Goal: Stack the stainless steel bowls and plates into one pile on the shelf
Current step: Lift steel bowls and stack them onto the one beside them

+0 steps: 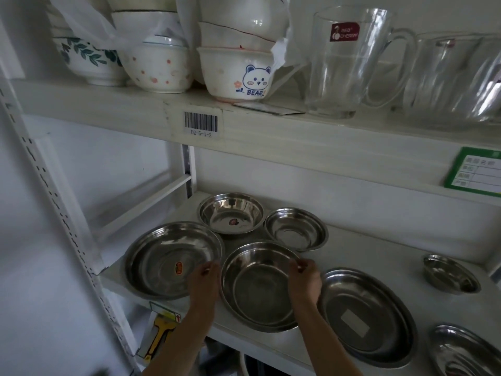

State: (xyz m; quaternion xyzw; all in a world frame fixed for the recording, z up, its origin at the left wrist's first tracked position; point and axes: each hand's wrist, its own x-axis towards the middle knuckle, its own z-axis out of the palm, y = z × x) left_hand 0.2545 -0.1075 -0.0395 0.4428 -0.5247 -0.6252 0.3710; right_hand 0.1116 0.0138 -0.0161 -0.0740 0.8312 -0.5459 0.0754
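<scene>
Both hands pinch opposite rims of the middle plate (pixel 260 287) on the shelf (pixel 379 256): left hand (pixel 204 280), right hand (pixel 305 278). We lift it level, then nest it into the stickered plate (pixel 173 260) just left.

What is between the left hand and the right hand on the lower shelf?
In the head view, one steel plate lies between the left hand and the right hand, which hold its opposite rims.
</scene>
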